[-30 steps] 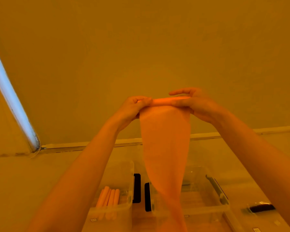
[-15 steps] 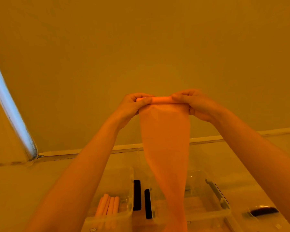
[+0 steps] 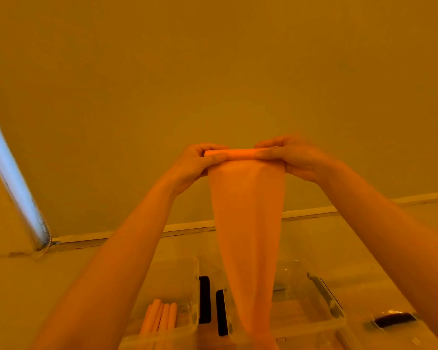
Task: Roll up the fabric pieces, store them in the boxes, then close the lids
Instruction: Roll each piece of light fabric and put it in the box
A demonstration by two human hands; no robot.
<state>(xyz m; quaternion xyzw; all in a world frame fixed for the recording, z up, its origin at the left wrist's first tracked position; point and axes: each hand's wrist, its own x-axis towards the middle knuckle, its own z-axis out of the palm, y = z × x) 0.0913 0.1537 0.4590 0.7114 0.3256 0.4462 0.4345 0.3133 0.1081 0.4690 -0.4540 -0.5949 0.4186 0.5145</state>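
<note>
I hold an orange fabric piece (image 3: 247, 223) up in the air in front of the wall. Its top edge is wound into a thin roll, and the rest hangs down to the bottom of the frame. My left hand (image 3: 195, 164) pinches the roll's left end and my right hand (image 3: 292, 157) pinches its right end. Below stand two clear plastic boxes without lids. The left box (image 3: 185, 276) holds several rolled fabric pieces (image 3: 161, 318). The hanging fabric hides part of the right box (image 3: 304, 294).
Both boxes have black latches on their facing ends, and they stand on a pale surface. A clear lid with a black handle (image 3: 393, 319) lies at the lower right. A plain wall fills the background, with a bright strip (image 3: 13, 173) at the left.
Both hands have closed round the roll and turned it further, so the roll is a little thicker. The view has tilted slightly upward and the boxes sit lower in the frame.
</note>
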